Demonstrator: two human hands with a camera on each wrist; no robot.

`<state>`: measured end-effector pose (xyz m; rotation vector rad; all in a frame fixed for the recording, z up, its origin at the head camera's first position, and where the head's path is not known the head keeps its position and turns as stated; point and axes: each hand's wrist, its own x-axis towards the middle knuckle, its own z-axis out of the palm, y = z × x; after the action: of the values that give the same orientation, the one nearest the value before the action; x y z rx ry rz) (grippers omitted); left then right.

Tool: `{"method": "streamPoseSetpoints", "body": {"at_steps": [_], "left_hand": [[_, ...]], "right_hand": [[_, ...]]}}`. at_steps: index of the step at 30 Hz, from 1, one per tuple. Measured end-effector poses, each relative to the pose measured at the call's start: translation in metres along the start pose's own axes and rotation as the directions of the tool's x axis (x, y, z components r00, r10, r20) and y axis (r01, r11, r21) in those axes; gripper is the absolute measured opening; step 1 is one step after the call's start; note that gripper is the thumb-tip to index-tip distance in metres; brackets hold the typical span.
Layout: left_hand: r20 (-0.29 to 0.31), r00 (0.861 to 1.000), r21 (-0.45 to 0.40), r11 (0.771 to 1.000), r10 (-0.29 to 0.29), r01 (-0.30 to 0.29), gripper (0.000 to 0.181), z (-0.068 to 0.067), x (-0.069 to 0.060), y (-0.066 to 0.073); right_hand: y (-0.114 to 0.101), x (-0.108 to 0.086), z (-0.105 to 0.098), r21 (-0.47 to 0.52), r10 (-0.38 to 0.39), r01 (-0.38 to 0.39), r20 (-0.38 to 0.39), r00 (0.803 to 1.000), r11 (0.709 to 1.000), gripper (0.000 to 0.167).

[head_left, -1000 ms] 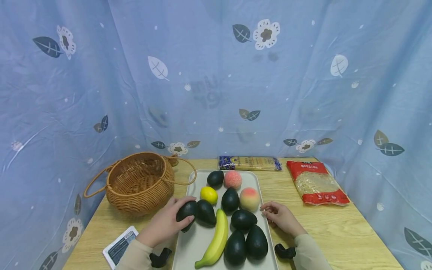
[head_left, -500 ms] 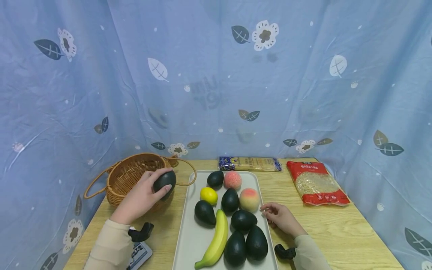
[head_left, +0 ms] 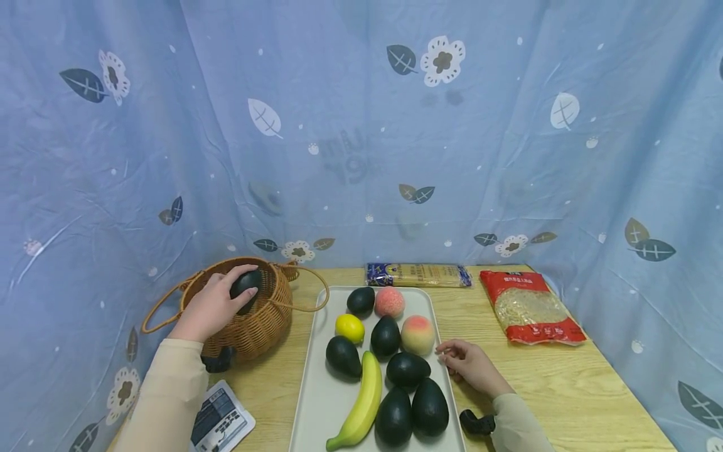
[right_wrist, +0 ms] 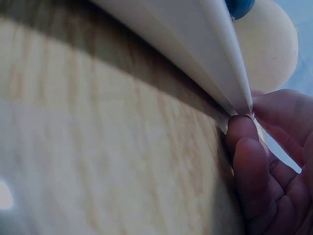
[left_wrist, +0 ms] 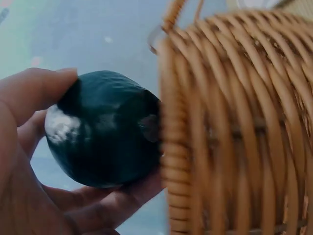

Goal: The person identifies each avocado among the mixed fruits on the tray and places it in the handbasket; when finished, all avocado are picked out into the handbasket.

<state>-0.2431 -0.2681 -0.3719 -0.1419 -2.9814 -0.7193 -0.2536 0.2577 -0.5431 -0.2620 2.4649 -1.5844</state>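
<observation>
The left hand [head_left: 210,306] partly hides the gripped avocado [head_left: 247,284] (basket [head_left: 257,336] too).

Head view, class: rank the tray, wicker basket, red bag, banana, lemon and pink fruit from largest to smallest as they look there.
1. Tray
2. Wicker basket
3. Red bag
4. Banana
Last, unranked: lemon and pink fruit, which look about alike.

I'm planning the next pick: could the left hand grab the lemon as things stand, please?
Probably not: the left hand holds an avocado at the basket, though the lemon lies uncovered.
</observation>
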Motion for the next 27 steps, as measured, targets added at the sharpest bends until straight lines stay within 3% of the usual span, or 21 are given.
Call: {"method": "streamPoseSetpoints", "body": {"at_steps": [11,20,24,27], "left_hand": [[0.163,0.986,0.06,0.998,-0.041,0.032,0.061,0.018,0.025,-0.036],[0.257,0.965,0.124,0.992,-0.054,0.022,0.05,0.022,0.031,-0.036],[0.332,0.942,0.131,0.991,-0.045,0.001,0.044,0.021,0.034,-0.037],[0.403,0.914,0.116,0.993,-0.038,-0.01,0.044,0.021,0.036,-0.041]], "right_hand": [[0.001,0.0,0.001,-0.006,-0.005,0.005,-0.013,1.0,1.0,0.017],[0.002,0.0,0.001,0.01,-0.005,0.005,-0.007,1.0,1.0,0.018],[0.004,0.001,0.001,0.021,0.002,-0.002,-0.007,1.0,1.0,0.018],[0.004,0.002,0.002,0.019,0.007,-0.007,-0.01,1.0,1.0,0.017]]}}
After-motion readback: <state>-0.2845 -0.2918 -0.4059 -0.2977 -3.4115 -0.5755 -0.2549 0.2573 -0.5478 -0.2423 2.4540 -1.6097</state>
